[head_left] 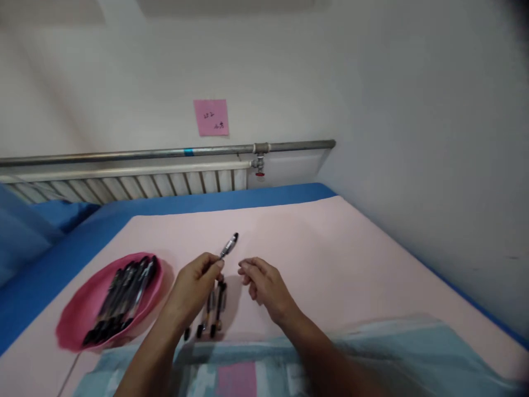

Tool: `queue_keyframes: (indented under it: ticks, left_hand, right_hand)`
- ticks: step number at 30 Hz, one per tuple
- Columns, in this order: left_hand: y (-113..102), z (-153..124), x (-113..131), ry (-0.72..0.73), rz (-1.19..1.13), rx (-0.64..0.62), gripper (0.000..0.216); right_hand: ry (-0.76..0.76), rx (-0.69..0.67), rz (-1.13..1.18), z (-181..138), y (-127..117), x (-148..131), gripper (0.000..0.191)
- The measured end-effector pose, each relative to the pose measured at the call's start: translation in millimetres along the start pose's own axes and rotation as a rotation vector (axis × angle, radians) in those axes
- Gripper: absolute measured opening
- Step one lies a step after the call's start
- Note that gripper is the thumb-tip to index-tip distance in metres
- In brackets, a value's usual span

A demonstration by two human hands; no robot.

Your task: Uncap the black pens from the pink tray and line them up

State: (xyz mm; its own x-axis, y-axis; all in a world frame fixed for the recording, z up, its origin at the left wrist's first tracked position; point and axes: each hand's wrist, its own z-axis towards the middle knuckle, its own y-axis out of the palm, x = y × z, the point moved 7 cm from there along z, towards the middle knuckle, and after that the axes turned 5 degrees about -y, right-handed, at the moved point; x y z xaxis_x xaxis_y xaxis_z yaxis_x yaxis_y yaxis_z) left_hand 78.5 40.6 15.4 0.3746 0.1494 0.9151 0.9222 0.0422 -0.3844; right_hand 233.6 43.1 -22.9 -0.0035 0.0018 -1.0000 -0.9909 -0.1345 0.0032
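Between thumb and fingers, my left hand pinches a pen with a clear barrel and a dark end, tilted up and to the right. My right hand is just right of it, apart from the pen, its fingers curled and thumb near the fingertips. Whether anything small sits in those fingertips, I cannot make out. Below my hands several pens lie side by side on the pink tabletop, partly covered by my left hand and forearm.
On the left a pink oval basket holds a pile of black pens. Light-blue patterned cloth lies along the near edge. Behind the table are a radiator, a metal pipe and a pink note; a wall bounds the right.
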Motion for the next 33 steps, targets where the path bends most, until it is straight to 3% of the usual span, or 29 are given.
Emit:
queue_keyframes:
  ticks: [4, 8, 13, 17, 23, 27, 33]
  left_hand:
    - [69.4, 0.0, 10.3, -0.074, -0.164, -0.301, 0.029]
    - [91.5, -0.2, 2.3, -0.153, -0.249, -0.395, 0.028]
    - [87.3, -0.8, -22.2, -0.272, -0.277, -0.443, 0.028]
    - [80.0, 0.9, -31.5, -0.336, -0.396, -0.404, 0.029]
    - [74.0, 1.5, -29.6, -0.290, -0.512, -0.363, 0.029]
    - [73.4, 2.6, -27.0, -0.250, -0.596, -0.358, 0.030]
    - [69.8, 8.5, -29.7, -0.246, -0.715, -0.228, 0.030]
  right_hand:
    - [-0.069, 0.094, 0.299, 6.8, -16.1, -4.5, 0.026]
    - [-0.041, 0.270, 0.437, 14.2, -38.0, 7.3, 0.026]
    - [-0.016, 0.446, 0.547, 19.8, -63.5, 8.7, 0.018]
    - [-0.079, 0.406, 0.471, 17.9, -64.0, -3.5, 0.024]
    - [-0.018, 0.405, 0.529, 12.8, -58.5, -1.2, 0.019]
    - [0.070, 0.255, 0.542, 14.0, -44.8, 4.4, 0.012]
    - [0.143, 0.029, 0.053, 3.6, -19.2, 11.4, 0.010]
